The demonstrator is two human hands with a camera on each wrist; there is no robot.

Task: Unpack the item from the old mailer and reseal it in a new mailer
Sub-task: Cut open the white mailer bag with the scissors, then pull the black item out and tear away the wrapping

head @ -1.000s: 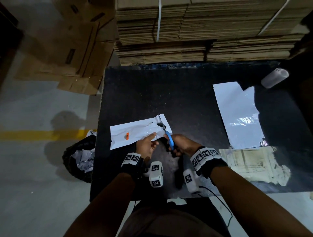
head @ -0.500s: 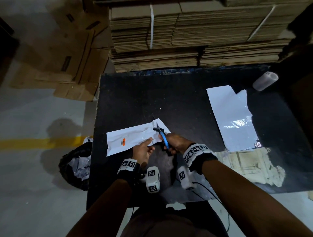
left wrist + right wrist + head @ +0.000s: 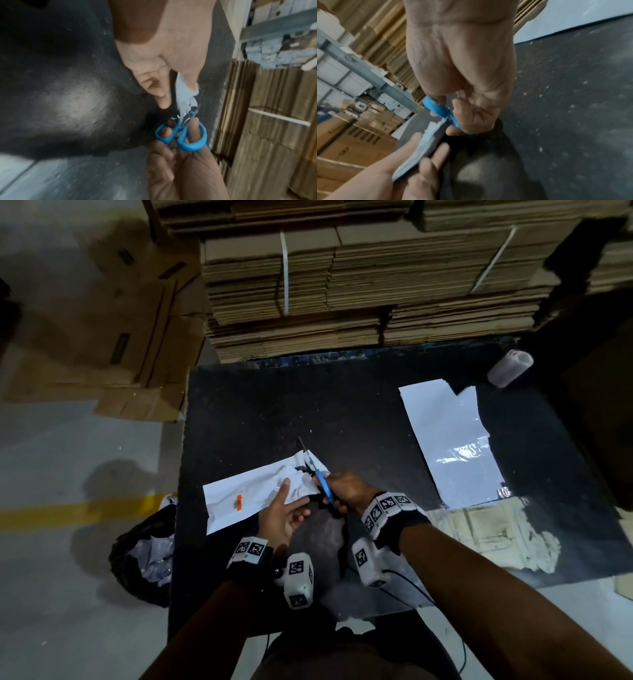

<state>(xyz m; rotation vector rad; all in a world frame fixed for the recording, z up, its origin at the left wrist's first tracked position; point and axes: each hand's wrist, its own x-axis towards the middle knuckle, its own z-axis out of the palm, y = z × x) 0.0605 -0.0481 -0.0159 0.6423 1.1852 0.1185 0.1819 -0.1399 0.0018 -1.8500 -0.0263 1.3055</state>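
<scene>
The old white mailer (image 3: 246, 498) with a small orange mark lies on the black table (image 3: 274, 405) near its left front. My left hand (image 3: 284, 515) pinches the mailer's near right edge, thumb on top and fingers beneath; the left wrist view shows the mailer (image 3: 185, 94) between them. My right hand (image 3: 346, 491) grips blue-handled scissors (image 3: 322, 484), whose blades cross the mailer's right end and stick out past its far edge. The scissors' handles (image 3: 181, 135) ring my right fingers. A new white mailer (image 3: 448, 440) lies flat at the right.
A white roll (image 3: 510, 368) sits at the table's far right corner. Strapped stacks of flat cardboard (image 3: 342, 285) rise behind the table. A dark bin with crumpled plastic (image 3: 147, 556) stands left of the table. A torn paper patch (image 3: 489, 535) covers the table's right front.
The scissors have travelled further across the mailer's right end, away from me, and the blade tips now pass its far edge. My left thumb has slid further onto the mailer.
</scene>
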